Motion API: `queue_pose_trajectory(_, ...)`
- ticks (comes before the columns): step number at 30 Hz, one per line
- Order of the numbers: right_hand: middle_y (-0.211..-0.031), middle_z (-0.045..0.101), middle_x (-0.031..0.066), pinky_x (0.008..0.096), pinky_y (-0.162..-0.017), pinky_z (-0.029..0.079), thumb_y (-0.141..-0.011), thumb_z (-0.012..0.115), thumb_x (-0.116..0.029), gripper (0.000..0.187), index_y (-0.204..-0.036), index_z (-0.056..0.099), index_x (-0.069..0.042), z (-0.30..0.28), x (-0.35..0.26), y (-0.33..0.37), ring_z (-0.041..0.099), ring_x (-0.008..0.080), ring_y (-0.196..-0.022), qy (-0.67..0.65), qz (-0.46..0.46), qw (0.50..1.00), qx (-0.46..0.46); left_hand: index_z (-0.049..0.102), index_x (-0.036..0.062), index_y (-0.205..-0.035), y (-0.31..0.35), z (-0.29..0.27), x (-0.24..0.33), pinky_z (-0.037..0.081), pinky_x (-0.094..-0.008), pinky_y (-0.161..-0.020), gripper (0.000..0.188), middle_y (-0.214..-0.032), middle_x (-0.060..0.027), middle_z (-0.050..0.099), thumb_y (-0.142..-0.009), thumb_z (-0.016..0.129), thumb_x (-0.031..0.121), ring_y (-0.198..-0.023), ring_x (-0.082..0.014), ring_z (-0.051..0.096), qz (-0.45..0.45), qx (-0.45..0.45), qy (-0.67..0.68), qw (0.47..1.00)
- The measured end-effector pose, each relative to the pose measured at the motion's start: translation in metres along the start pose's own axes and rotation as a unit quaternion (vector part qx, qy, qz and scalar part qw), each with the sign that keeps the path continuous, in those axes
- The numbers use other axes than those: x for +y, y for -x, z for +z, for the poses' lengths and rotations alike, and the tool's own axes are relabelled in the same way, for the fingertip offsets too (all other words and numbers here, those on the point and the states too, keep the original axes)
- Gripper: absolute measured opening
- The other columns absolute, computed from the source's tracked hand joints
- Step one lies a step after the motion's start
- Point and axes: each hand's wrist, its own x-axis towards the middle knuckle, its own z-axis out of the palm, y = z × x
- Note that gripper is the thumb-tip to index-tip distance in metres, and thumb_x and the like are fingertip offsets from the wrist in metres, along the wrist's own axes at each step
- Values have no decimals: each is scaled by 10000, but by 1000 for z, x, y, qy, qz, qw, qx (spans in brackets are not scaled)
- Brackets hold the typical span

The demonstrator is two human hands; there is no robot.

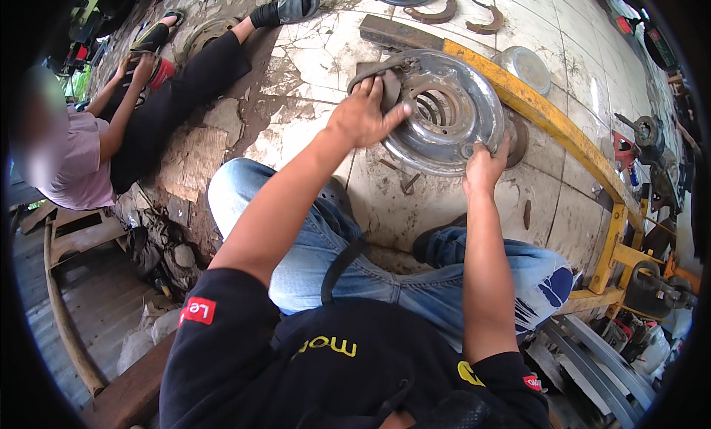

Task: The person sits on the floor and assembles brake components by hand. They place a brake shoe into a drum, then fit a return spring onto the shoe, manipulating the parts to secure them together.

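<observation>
A round grey metal brake plate (480, 103) with a wide central hole leans tilted in front of me, its far side against a yellow metal bar. My left hand (366, 114) presses a dark, flexible piece like a rag or sandpaper (391, 90) onto its upper left face. The thumb of that hand sticks out toward the hole. At the lower right, my right hand (485, 164) grips the plate's rim. Curved coils like springs show through the hole. Part of a brown curved piece (518, 141) lies behind the rim, beside my right fingers.
The yellow bar (541, 107) runs along the right to a yellow frame (613, 244). Two curved brake shoes (437, 12) and a silver round drum (524, 70) lie beyond. Small metal pins (409, 183) are on the tiles. At left, another person (81, 147) sits with a red can.
</observation>
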Motion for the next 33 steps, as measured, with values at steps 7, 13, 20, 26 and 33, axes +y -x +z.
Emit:
queue_pose_trajectory(7,-1413,450,198,309,-1038,374,-833,485,80,711,-1499,242,29,-6,-8,1,501,253,-1232,-24,14,999,18,233,-163,-1436,28,-2,3,271,-408,-1162,1106,-1495,-386,199,-876,302,789,-1414,-467,231,72,-36,-40,996)
queue_pose_trajectory(13,-1391,476,169,320,-1035,378,-828,486,105,690,-1481,272,40,0,-2,0,508,249,-1223,-34,18,999,39,283,-179,-1404,12,-5,9,279,-409,-1157,1050,-1473,-406,227,-906,309,745,-1404,-471,254,60,6,-38,997)
queue_pose_trajectory(20,-1371,492,173,357,-1025,401,-821,484,105,665,-1460,315,33,-10,4,-6,517,261,-1212,-17,6,998,66,268,-141,-1439,-15,0,14,252,-402,-1172,1070,-1500,-335,265,-890,273,778,-1422,-424,254,56,-10,-24,998)
queue_pose_trajectory(26,-1377,477,184,334,-1031,387,-832,487,101,668,-1468,287,48,-14,-4,-2,506,252,-1221,-34,10,999,11,220,-51,-1495,29,-3,19,248,-398,-1182,1077,-1569,-249,178,-861,190,820,-1465,-367,169,54,-58,-108,991)
queue_pose_trajectory(33,-1414,429,196,369,-1050,377,-810,504,87,744,-1499,224,35,-3,-2,6,487,278,-1235,-58,16,997,45,202,-48,-1501,-27,-10,17,277,-387,-1170,1062,-1543,-239,268,-872,194,808,-1453,-328,239,-9,-52,-73,996)
